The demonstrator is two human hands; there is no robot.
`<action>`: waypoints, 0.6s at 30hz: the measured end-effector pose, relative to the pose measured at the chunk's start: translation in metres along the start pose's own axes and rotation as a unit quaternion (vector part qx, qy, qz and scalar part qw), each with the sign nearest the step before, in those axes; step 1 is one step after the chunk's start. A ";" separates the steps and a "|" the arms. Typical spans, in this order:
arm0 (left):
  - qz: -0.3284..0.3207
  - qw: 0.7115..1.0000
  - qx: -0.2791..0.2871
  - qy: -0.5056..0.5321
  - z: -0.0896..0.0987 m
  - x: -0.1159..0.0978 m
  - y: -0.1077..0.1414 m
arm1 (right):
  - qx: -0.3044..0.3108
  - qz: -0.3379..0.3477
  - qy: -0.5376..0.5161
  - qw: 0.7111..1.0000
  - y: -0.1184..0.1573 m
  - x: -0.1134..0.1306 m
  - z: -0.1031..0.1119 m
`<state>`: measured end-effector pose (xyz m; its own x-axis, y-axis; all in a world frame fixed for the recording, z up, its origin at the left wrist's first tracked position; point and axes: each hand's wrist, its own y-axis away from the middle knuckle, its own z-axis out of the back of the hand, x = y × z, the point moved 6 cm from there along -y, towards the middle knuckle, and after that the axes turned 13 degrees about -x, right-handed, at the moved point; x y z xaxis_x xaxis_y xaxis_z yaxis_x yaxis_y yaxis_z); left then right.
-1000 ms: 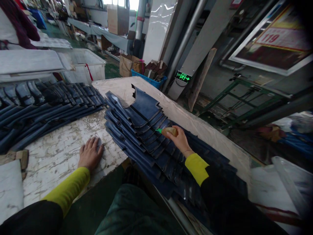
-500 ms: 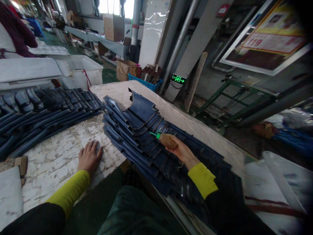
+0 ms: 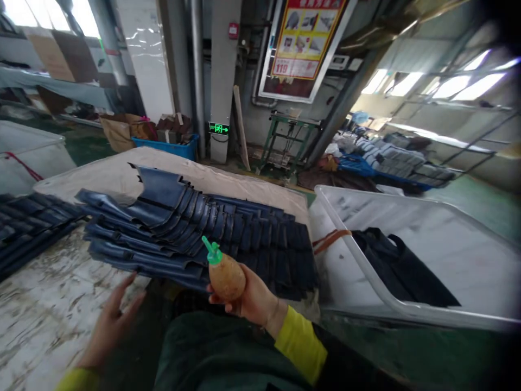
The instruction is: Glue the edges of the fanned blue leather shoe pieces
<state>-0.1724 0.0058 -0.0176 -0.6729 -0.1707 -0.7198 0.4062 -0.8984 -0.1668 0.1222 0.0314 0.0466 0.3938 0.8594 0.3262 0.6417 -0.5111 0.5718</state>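
My right hand (image 3: 256, 298) is wrapped round a brown squeeze bottle (image 3: 227, 278) with a green nozzle, tilted up and to the left. The bottle is in front of a fanned stack of dark blue pieces (image 3: 244, 233) on the table. My left hand (image 3: 112, 320), slightly blurred, holds nothing; its fingers are apart beside the stack's near left edge. The topmost blue piece (image 3: 160, 190) stands up a little at the stack's far left, with a notched edge.
More dark pieces (image 3: 36, 228) lie at the left on the stained white tabletop (image 3: 49, 304). A white bin (image 3: 391, 201) holding dark cloth (image 3: 407, 271) stands at the right. Behind the table is a blue crate (image 3: 175, 147); another white bin (image 3: 32, 152) is at the left.
The view has swung to the right, bringing the right-hand bin into sight. My right hand has drawn the bottle back from the stack towards me. My left hand has lifted off the tabletop.
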 end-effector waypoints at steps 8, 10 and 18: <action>0.138 0.913 0.129 0.362 -0.073 -0.167 0.107 | -0.029 0.071 0.151 0.986 -0.003 -0.045 0.028; 0.175 0.911 0.117 0.355 -0.076 -0.169 0.113 | -0.045 0.097 0.197 0.975 0.003 -0.051 0.036; 0.176 0.927 -0.111 0.312 0.015 -0.081 0.060 | -0.124 0.269 0.373 0.879 0.064 -0.012 0.070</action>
<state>-0.1025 -0.0405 0.0410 -0.0136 -0.1081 -0.9940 0.6964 -0.7144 0.0682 0.2044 -0.0126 0.0265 -0.0051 0.3122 0.9500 0.2943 -0.9075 0.2998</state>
